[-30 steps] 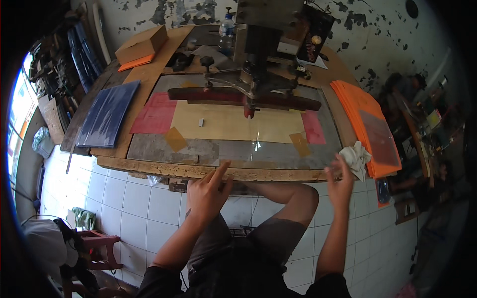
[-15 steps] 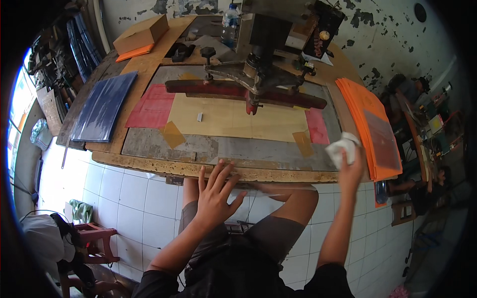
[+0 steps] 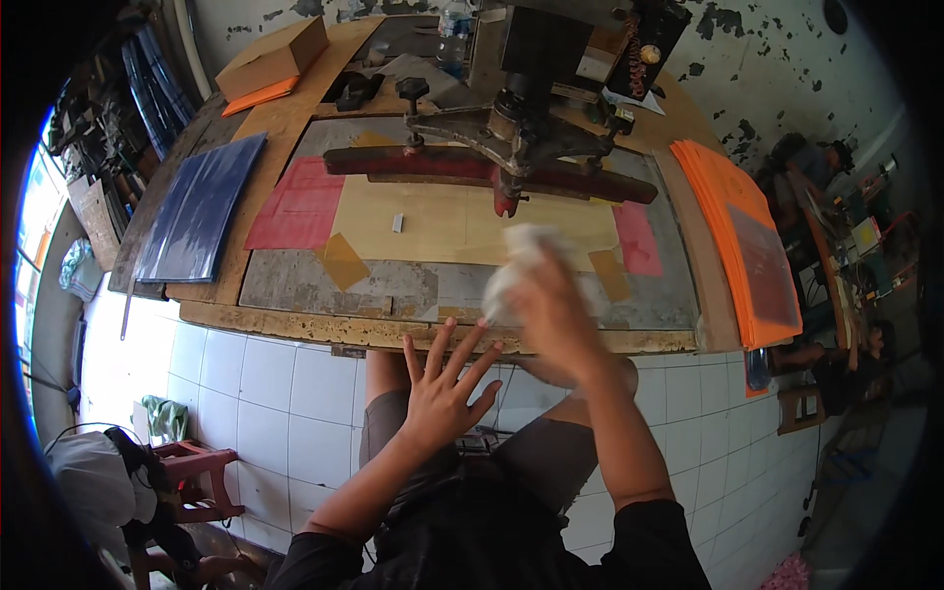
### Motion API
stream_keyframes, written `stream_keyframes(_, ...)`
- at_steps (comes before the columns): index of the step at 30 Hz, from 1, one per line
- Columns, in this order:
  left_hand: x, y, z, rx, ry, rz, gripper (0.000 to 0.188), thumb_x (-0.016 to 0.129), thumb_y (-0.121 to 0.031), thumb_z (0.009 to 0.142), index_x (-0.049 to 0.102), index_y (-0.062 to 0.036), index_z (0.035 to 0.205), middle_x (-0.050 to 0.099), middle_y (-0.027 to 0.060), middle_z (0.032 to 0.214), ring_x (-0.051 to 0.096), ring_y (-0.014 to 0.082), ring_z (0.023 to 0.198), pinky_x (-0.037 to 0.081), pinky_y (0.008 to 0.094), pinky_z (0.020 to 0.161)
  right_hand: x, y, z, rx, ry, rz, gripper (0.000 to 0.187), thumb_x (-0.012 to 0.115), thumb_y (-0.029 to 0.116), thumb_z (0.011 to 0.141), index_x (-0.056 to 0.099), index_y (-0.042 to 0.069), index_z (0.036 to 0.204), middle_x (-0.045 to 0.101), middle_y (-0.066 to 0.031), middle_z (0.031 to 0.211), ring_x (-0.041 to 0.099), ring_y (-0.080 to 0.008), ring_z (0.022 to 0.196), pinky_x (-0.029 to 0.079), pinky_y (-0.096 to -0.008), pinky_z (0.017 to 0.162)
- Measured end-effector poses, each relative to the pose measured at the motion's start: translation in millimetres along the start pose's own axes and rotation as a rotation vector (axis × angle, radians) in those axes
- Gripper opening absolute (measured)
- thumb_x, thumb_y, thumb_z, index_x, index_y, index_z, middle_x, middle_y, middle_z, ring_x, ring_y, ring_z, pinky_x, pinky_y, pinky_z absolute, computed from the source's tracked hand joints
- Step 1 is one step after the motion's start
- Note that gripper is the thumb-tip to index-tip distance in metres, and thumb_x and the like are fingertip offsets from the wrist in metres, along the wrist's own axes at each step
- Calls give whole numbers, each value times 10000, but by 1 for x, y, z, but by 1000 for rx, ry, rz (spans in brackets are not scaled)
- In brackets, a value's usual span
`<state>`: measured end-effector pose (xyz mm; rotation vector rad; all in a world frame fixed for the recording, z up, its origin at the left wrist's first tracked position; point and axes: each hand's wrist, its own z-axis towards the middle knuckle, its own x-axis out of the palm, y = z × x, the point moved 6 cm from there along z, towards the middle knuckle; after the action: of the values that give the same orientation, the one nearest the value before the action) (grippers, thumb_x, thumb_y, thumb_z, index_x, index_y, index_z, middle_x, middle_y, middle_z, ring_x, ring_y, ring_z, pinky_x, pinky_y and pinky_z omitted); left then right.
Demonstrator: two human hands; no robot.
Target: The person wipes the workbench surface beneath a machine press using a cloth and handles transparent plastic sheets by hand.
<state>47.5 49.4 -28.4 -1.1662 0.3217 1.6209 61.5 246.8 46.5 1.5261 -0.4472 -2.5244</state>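
My right hand [image 3: 553, 300], blurred by motion, grips a white cloth [image 3: 526, 270] over the front middle of the grey metal bed [image 3: 295, 287]. Along the table's worn front edge [image 3: 275, 320] rests my left hand [image 3: 447, 385], its fingers spread and nothing in it. Beyond the cloth lies a yellow sheet [image 3: 442, 224] with pink pieces [image 3: 295, 206] at its ends and brown tape at its front corners. A small pale strip [image 3: 397, 223] sits on the yellow sheet. Above the sheet hangs the press's red bar [image 3: 442, 167].
Blue plastic sheets [image 3: 202, 211] lie at the left, and a stack of orange folders [image 3: 742, 246] at the right. A cardboard box [image 3: 270, 59] and a water bottle [image 3: 453, 39] stand at the back. Other people sit at the far right. A red stool [image 3: 197, 482] stands lower left.
My right hand has swept the cloth leftward, from the bed's right front corner to its front middle. My left hand stays at the front edge, shifted slightly. The view has tilted a little.
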Motion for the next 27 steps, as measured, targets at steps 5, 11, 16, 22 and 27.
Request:
stream_keyframes(5,-11,-5,2,-6,22,18,635,812,-418,941,639,-296,1539,529,34,1665,319,350,1644,23,763,1295,2,-12,26,-24,84,102,364,737,205,1021,719,89,1366,515,-196,1641,505,-422,1499,407,-516,1262)
stream_keyframes(11,-12,-10,2,-7,57,37,649,785,-456,958,616,-300,1565,512,44,1672,354,346,1615,59,763,1295,20,48,19,-258,130,210,355,768,223,1002,764,92,1331,573,-166,1594,563,-413,1425,452,-514,1219)
stream_keyframes(16,-36,-14,8,23,67,43,633,788,-468,953,640,-266,1535,563,21,1610,426,340,1554,133,722,1307,-7,-36,16,127,10,18,358,721,300,1054,767,141,1371,571,-154,1608,546,-415,1444,454,-499,1213)
stream_keyframes(22,-148,-17,10,253,-12,-1678,434,641,-514,1028,665,-103,891,671,30,835,641,236,782,432,608,1117,-13,-48,-6,202,-83,-74,373,695,312,1071,741,154,1406,559,-175,1593,546,-416,1439,456,-498,1205)
stream_keyframes(27,-229,-73,56,906,22,-2125,677,402,-570,1126,617,-116,672,588,61,628,564,234,530,528,543,991,-24,-59,-11,213,-118,-63,386,697,308,1070,730,135,1414,586,-162,1581,557,-415,1421,460,-509,1191)
